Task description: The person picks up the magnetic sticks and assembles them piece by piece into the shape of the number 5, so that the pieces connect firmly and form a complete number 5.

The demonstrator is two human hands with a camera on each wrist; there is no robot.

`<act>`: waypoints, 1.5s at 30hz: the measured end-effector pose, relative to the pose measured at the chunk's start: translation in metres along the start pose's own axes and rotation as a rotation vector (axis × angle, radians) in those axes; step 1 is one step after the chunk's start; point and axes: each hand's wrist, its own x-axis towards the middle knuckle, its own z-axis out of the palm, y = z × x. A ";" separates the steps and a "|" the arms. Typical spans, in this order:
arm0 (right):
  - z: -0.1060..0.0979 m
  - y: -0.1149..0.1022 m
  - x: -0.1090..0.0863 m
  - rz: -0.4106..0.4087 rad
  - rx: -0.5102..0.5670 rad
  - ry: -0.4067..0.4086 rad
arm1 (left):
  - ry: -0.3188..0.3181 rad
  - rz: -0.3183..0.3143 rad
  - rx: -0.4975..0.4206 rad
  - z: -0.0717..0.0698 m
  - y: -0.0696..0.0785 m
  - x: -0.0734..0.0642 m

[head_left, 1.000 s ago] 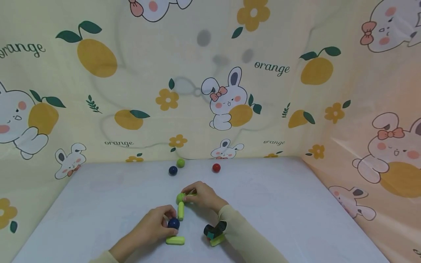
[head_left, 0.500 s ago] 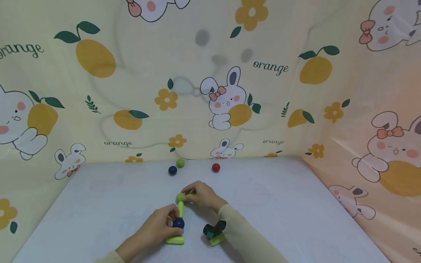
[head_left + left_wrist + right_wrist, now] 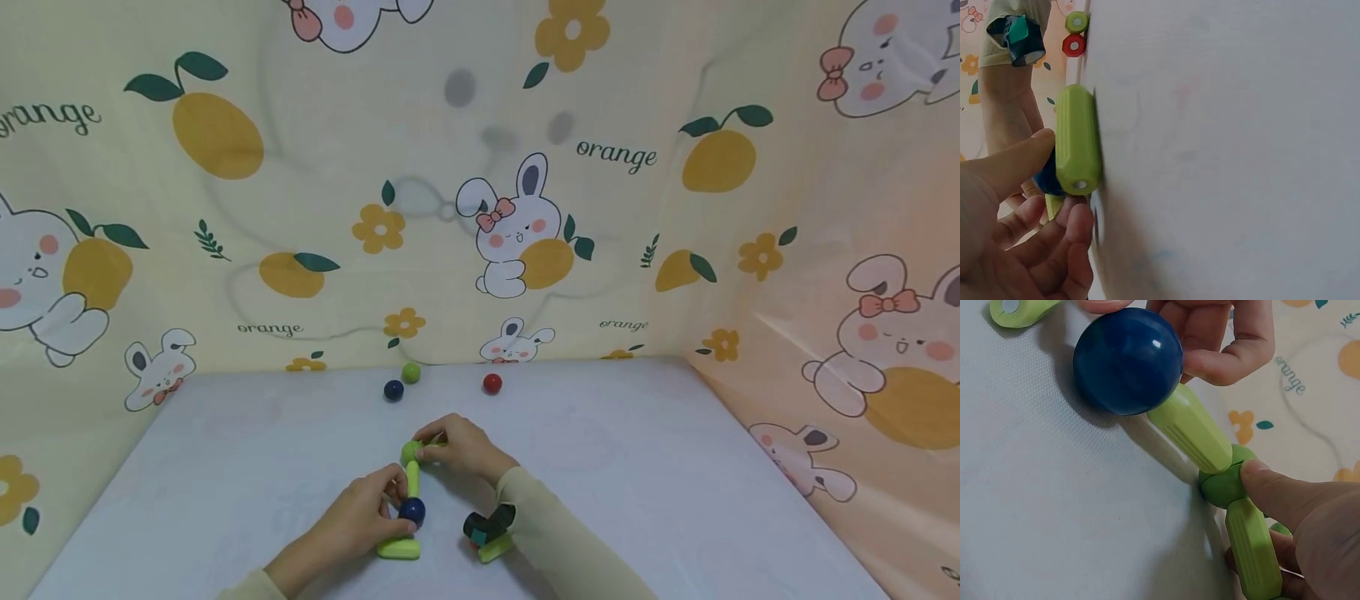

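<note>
The link rod [image 3: 412, 481] pointed away from the person, long axis running from the blue ball [image 3: 412, 511] to the green ball [image 3: 410, 452]. Near end met the blue ball, far end the green ball. Side rod: the side rod [image 3: 1254, 550] continued past the green ball at an angle to that axis, beyond and right of the blue ball. A near rod [image 3: 399, 548] lay crosswise, just on the person's side of the blue ball.

Blue ball sat pinched in the left hand [image 3: 358, 510]: thumb on its near side, fingers on its far left, spread only about the ball's width. The right hand [image 3: 465, 446], beyond and right of the blue ball, gripped the joint there: thumb on the green ball, fingers behind the side rod, tips partly hidden.

Left forearm [image 3: 296, 554] angled in from the blue ball's near left. Right forearm [image 3: 566, 537] angled from its near right, hand reaching past it.

Right of the blue ball: a black wrist unit [image 3: 490, 527], with a right rod [image 3: 497, 547] and a red piece [image 3: 1074, 45] near it. Well beyond the blue ball on the counter [image 3: 622, 475]: a far blue ball [image 3: 393, 391] slightly left, a far green ball [image 3: 411, 372] just beside that, a red ball [image 3: 492, 384] off right.
</note>
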 end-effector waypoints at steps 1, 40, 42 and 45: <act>0.000 0.000 0.000 -0.001 0.000 -0.001 | -0.008 0.003 -0.002 -0.001 0.000 0.000; -0.028 0.017 -0.037 -0.070 0.108 0.080 | -0.188 0.087 -0.058 -0.016 -0.005 0.008; -0.028 0.017 -0.039 -0.069 0.118 0.079 | -0.187 0.085 -0.056 -0.016 -0.005 0.008; -0.026 0.016 -0.041 -0.066 0.125 0.080 | -0.183 0.084 -0.051 -0.015 -0.003 0.008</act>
